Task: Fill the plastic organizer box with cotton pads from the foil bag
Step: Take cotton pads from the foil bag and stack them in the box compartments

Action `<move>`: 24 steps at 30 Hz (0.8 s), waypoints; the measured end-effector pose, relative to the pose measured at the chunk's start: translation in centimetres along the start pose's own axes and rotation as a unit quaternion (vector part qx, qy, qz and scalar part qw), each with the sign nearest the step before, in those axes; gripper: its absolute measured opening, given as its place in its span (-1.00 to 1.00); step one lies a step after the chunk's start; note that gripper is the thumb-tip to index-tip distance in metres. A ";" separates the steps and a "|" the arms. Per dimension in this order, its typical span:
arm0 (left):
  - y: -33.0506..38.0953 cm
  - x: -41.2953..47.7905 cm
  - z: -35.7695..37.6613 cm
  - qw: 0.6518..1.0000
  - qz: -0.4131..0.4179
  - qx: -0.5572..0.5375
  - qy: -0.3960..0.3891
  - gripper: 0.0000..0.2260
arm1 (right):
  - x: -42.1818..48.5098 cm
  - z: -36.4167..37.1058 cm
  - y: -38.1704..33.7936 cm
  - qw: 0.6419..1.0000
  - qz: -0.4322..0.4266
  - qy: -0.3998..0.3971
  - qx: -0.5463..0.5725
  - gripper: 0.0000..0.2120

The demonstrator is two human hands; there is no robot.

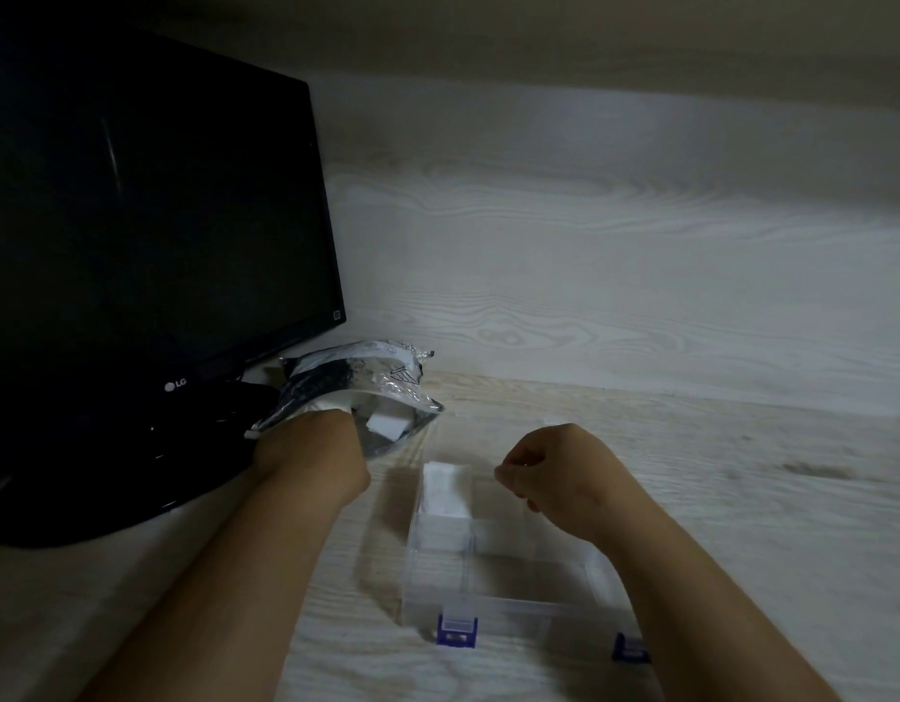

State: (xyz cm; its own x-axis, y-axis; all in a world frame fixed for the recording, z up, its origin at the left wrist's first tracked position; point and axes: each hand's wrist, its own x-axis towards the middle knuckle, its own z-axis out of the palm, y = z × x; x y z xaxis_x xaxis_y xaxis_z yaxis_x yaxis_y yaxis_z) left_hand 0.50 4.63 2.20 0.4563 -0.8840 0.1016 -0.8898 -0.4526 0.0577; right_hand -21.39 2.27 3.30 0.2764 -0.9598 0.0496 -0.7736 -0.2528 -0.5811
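black flat monitor (134,220) far left | my left hand (329,425) inside crinkled silver foil bag (357,377), fingers hidden, grip unknown | white square cotton pads (445,486) fill far-left compartment of clear plastic organizer box (514,600) | my right hand (554,468) above box, fingers curled, empty | tip: pinch a flat stack, steady the bag

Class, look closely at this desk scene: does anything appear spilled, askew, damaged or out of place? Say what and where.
Nothing stands out. The cotton pads sit neatly in the far-left compartment of the organizer box, the foil bag lies by the monitor, and the box looks intact.
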 end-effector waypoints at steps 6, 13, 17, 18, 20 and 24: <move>0.2 0.0 -0.2 0.999 -0.026 0.016 0.009 -0.65 | 0.0 0.0 0.0 1.000 0.001 0.003 0.007 -0.87; 0.4 0.0 -0.4 0.999 -0.029 0.014 0.043 -0.68 | -0.1 0.0 0.0 1.000 0.006 0.006 0.009 -0.86; 0.7 -0.4 -0.9 0.989 0.017 -0.004 0.150 -0.75 | -0.2 -0.1 -0.1 1.000 0.006 0.010 0.015 -0.84; 0.8 -0.5 -1.0 0.985 0.030 -0.025 0.168 -0.76 | -0.2 -0.1 -0.2 1.000 0.006 0.012 0.015 -0.84; 0.9 -0.5 -1.0 0.975 0.052 -0.103 0.188 -0.78 | -0.2 -0.1 -0.2 1.000 0.006 0.014 0.014 -0.84; 1.5 -0.6 -0.8 0.931 0.056 -0.319 0.169 -0.92 | -0.2 -0.2 -0.2 1.000 0.004 0.018 0.021 -0.85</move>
State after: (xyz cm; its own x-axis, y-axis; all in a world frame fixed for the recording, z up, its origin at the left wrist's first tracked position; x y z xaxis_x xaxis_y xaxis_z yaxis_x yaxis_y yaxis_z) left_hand -1.08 4.54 3.04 0.4328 -0.7855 0.4423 -0.7971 -0.1044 0.5947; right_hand -21.41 2.49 3.56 0.2483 -0.9659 0.0738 -0.7511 -0.2401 -0.6150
